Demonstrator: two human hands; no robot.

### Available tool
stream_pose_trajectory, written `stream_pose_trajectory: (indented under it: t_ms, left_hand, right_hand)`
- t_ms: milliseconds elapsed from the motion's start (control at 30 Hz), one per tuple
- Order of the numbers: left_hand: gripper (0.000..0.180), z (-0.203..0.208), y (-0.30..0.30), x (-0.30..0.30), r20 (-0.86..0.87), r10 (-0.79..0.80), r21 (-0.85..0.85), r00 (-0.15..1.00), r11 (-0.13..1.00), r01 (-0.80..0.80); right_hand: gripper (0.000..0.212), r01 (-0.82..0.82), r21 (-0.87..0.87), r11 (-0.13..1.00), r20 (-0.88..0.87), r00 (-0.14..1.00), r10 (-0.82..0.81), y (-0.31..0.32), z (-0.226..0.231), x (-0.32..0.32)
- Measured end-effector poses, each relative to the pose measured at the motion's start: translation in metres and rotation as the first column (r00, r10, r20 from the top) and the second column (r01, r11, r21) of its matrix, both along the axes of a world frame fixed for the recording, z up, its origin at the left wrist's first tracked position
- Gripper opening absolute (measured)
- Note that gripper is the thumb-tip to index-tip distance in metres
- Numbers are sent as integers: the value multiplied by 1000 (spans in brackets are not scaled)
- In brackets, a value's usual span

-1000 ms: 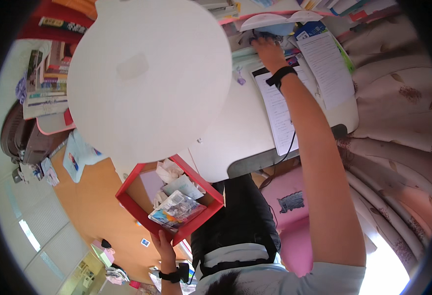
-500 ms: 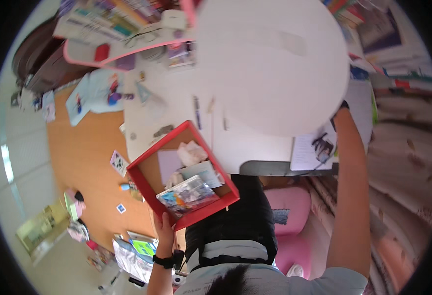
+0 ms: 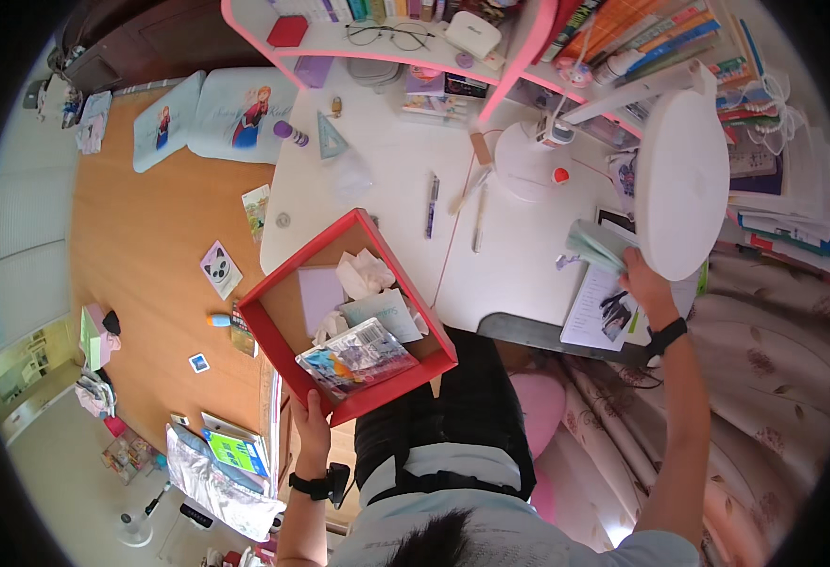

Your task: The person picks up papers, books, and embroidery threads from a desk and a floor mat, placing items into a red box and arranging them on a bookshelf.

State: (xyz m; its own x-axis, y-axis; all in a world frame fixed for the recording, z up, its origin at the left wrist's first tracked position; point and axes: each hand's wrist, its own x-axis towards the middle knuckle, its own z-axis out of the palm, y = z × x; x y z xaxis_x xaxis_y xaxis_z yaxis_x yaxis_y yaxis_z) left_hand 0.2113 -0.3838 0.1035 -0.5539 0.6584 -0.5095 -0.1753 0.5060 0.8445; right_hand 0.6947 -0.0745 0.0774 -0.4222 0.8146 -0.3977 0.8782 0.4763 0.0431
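My left hand (image 3: 312,425) grips the near left edge of a red open box (image 3: 396,386), which hangs tilted over the desk's front edge. Inside the box lie crumpled white tissues (image 3: 365,273), a pale card (image 3: 384,315), a lilac sheet (image 3: 322,299) and a colourful plastic-wrapped packet (image 3: 358,359). On the right, the fingers of my right hand (image 3: 648,283) are closed on a pale green folded booklet (image 3: 596,245), just left of the white lamp head (image 3: 687,184). Beneath that hand rests a printed sheet (image 3: 599,307) with a dark picture.
The white desk (image 3: 401,208) carries a purple pen (image 3: 432,205), a white pen (image 3: 480,219), a triangle ruler (image 3: 330,138) and the round lamp base (image 3: 526,165). Glasses (image 3: 391,37) lie on the pink-edged shelf. A wooden surface (image 3: 169,246) extends left; curtains (image 3: 717,378) hang at right.
The lamp head, which covered much of the desk, now appears farther right. My right hand, hidden behind it before, shows with the green booklet. My left hand still holds the box.
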Motion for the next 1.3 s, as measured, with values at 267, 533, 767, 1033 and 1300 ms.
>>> stream_pose_trajectory:
  t_ms: [267,533,767,1033,1300]
  left_hand:
    - [34,0,-7,-72,9,29,-6,1000,1000,-28]
    - [38,-1,-11,-124,-30,-22,-35,999,999,21]
    - [40,-2,1,-141,34,75,-54,997,996,-73]
    - [40,-14,26,-131,118,46,-65,992,997,-38]
    - [34,-11,45,-96,1,-147,-99,989,984,146]
  right_hand:
    - [29,-72,32,997,-47,996,73,-4,56,-159]
    - [29,-80,152,985,-153,983,103,76,16,-313]
    - [30,-117,202,972,-226,960,163,148,-44,-395]
    - [21,-87,232,969,-294,943,156,145,-79,-415]
    - [32,-153,231,961,-339,913,227,140,-86,-410]
